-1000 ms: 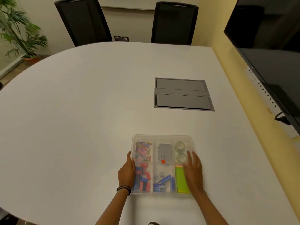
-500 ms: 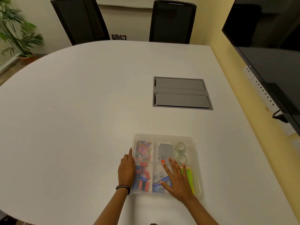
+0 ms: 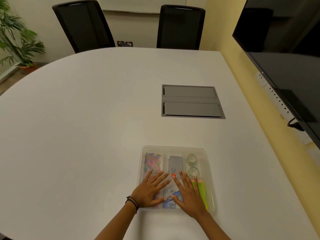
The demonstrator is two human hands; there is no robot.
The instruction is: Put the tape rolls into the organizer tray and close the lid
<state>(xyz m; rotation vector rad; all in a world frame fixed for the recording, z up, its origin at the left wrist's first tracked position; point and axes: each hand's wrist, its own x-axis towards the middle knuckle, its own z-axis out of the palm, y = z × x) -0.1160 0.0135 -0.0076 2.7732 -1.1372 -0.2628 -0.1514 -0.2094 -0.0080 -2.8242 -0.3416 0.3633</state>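
A clear plastic organizer tray (image 3: 173,148) sits near the table's front edge with its see-through lid lying on top. Two clear tape rolls (image 3: 191,158) (image 3: 193,171) lie one behind the other in the far right compartment, under the lid. My left hand (image 3: 151,190) rests flat on the lid over the near left part, fingers spread. Beside it, my right hand (image 3: 188,193) lies flat on the near middle of the lid, fingers apart. Neither hand holds anything.
Coloured paper clips (image 3: 153,162), a grey stapler box (image 3: 175,163), green sticky notes (image 3: 201,191) and blue items fill the other compartments. A grey cable hatch (image 3: 192,101) is set into the white table (image 3: 86,127). Two black chairs stand beyond; a dark screen hangs right.
My left hand slid from the tray's left side onto the lid. My right hand moved from the right edge to the lid's middle, next to the left hand.
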